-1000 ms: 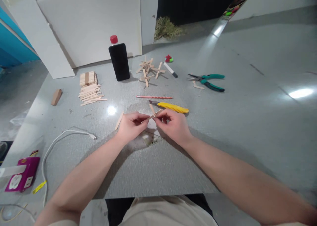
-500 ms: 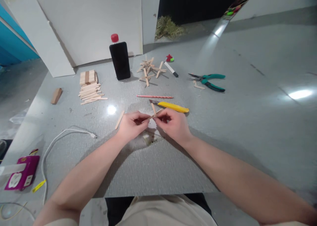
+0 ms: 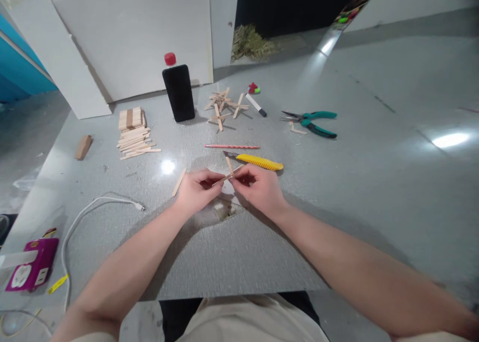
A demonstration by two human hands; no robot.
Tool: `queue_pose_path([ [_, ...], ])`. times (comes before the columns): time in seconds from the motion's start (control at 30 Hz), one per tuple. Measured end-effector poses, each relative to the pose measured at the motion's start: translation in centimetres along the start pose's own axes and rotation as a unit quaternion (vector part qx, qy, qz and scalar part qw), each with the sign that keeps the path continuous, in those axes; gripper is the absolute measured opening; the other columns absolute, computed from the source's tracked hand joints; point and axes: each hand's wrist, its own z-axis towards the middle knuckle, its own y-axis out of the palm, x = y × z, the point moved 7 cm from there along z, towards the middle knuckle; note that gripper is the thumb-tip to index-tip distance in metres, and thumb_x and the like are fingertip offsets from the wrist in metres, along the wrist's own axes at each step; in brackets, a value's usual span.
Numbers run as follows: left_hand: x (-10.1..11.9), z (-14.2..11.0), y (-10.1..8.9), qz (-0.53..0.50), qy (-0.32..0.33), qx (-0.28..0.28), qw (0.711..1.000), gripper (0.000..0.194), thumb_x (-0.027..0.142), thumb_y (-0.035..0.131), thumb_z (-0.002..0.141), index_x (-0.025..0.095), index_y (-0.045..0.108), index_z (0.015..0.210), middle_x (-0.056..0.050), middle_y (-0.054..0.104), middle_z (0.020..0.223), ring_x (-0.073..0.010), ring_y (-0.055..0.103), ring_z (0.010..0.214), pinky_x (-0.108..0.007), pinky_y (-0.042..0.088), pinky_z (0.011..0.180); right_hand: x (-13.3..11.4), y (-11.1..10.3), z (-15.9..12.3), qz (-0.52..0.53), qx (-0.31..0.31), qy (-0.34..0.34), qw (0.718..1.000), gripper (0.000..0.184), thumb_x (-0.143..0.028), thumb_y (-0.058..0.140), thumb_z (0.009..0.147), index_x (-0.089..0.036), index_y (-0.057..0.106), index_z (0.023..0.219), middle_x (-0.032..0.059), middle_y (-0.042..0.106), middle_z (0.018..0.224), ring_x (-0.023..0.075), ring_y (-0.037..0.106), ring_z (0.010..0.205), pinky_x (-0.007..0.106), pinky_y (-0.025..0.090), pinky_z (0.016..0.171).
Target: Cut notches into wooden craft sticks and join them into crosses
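Note:
My left hand [image 3: 196,189] and my right hand [image 3: 258,187] meet over the middle of the grey table [image 3: 337,192]. Both pinch a small cross of wooden sticks [image 3: 229,172], fingers closed on its ends. A yellow utility knife [image 3: 258,162] lies just beyond my right hand, touching nothing. One loose stick [image 3: 179,181] lies left of my left hand. A small pale object [image 3: 223,211] sits on the table under my hands.
Further back are a pink pencil [image 3: 232,146], a stack of sticks [image 3: 133,131], a black bottle with a red cap [image 3: 178,91], finished stick crosses [image 3: 224,106], a marker [image 3: 256,105] and green pliers [image 3: 312,122]. A white cable [image 3: 93,209] and purple box [image 3: 28,269] lie left.

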Motion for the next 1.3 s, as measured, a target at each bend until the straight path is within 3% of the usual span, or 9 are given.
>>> queue_pose_path([
  [0.4,-0.8,0.2,-0.5,0.011,0.026,0.014,0.999,0.025,0.038,0.063,0.102,0.015,0.067,0.110,-0.005,0.070,0.104,-0.0146,0.068,0.086,-0.032,0.061,0.077,-0.8,-1.0,0.2,0.028,0.050,0.009,0.998,0.026,-0.042,0.069,0.097,-0.016,0.066,0.094,-0.0009,0.067,0.085,0.0098,0.060,0.064,0.026,0.055,0.062],
  [0.63,-0.7,0.5,-1.1,0.023,0.061,0.018,0.998,0.025,0.038,0.063,0.102,0.015,0.067,0.112,-0.006,0.070,0.108,-0.0159,0.068,0.090,-0.034,0.061,0.081,-1.3,-2.5,0.3,0.097,0.093,0.005,0.991,0.028,-0.043,0.061,0.103,-0.017,0.064,0.113,0.0018,0.068,0.094,0.0129,0.066,0.073,0.029,0.058,0.065],
  [1.17,2.9,-0.1,-2.7,0.134,0.226,0.093,0.961,0.023,0.037,0.062,0.102,0.016,0.068,0.111,-0.007,0.070,0.111,-0.0186,0.068,0.100,-0.040,0.059,0.091,-3.9,-1.7,-0.3,0.005,0.021,-0.107,0.994,0.023,-0.039,0.063,0.102,-0.017,0.067,0.106,0.0028,0.070,0.098,0.0136,0.066,0.078,0.031,0.059,0.072],
  [1.3,3.0,-0.8,-2.8,0.160,0.223,0.133,0.952,0.023,0.037,0.063,0.101,0.019,0.068,0.115,-0.009,0.065,0.127,-0.0228,0.063,0.115,-0.046,0.055,0.101,-4.6,-1.7,-0.6,-0.008,0.021,-0.130,0.991,0.022,-0.038,0.062,0.102,-0.018,0.068,0.102,0.0024,0.070,0.096,0.0131,0.066,0.078,0.031,0.059,0.072],
])
